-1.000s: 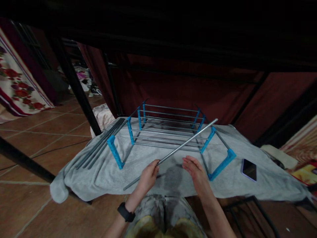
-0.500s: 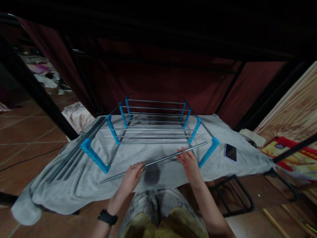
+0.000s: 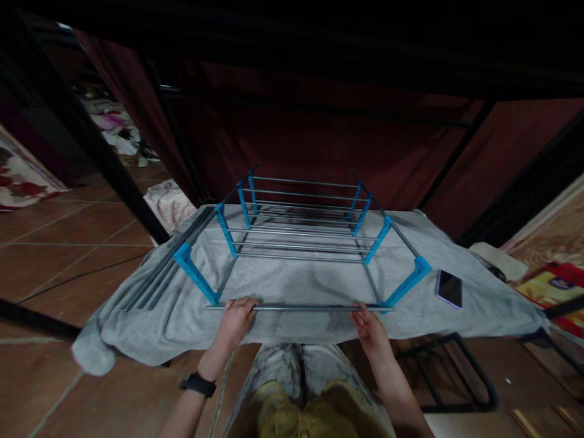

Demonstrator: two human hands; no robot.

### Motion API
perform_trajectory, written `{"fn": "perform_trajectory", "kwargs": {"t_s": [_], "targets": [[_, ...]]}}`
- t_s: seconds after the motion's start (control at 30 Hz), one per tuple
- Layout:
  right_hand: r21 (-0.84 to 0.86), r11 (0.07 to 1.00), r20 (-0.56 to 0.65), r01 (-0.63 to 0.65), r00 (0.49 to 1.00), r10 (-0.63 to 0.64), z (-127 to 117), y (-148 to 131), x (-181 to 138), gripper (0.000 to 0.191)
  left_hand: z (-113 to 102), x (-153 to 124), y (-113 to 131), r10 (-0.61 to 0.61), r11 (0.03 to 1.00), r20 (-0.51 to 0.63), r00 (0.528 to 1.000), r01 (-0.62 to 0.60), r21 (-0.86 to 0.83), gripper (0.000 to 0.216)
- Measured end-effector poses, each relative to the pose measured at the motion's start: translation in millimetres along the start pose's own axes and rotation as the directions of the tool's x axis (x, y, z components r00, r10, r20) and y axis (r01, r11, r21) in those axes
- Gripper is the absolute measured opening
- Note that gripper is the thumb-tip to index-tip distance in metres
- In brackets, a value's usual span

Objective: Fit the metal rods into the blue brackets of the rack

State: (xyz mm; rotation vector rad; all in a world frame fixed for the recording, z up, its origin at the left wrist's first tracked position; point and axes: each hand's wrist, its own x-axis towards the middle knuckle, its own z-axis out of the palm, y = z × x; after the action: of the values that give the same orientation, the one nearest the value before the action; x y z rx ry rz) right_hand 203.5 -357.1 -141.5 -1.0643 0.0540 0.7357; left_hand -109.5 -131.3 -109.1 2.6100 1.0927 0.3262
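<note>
A thin grey metal tube lies level across the front of a rack frame made of metal bars and blue plastic brackets. My left hand is closed around the tube left of its middle, and my right hand grips it toward the right. The tube's ends reach close to the lower ends of the two front brackets; whether they touch cannot be made out. Behind it, several crossbars join the other blue brackets. The rack stands on a grey blanket.
Several loose metal tubes lie along the blanket's left side. A phone rests to the right of the rack. Dark posts and an overhead beam frame the space, with a dark red curtain behind. A black metal frame stands lower right.
The tube has swung from a slant to level and come against the rack's front. Both hands moved with it, the right one lower. The view has shifted slightly left.
</note>
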Motion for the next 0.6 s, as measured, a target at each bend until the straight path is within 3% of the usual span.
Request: {"fn": "perform_trajectory", "kwargs": {"t_s": [0.2,0.4,0.5,0.6], "targets": [[-0.114,0.993,-0.047,-0.002,0.999,-0.004,-46.9,3.4,24.0,0.026,-4.4,-9.2,8.2,-0.068,0.995,-0.1,0.993,0.074,0.06,0.028],[-0.105,0.991,-0.063,-0.083,0.995,0.076,-72.6,12.9,40.1,0.015,13.2,-17.3,8.1,-0.094,0.983,-0.218,0.971,0.125,0.135,0.029],[-0.084,0.993,-0.047,-0.085,0.996,0.082,-70.6,16.8,39.3,0.013,20.6,-23.8,7.7,-0.217,0.961,-0.331,0.919,0.259,0.091,0.027],[-0.125,0.991,-0.018,-0.043,0.999,0.041,-63.8,21.7,37.1,0.015,22.7,-32.6,3.9,-0.358,0.922,-0.472,0.805,0.385,-0.044,0.023]]}}
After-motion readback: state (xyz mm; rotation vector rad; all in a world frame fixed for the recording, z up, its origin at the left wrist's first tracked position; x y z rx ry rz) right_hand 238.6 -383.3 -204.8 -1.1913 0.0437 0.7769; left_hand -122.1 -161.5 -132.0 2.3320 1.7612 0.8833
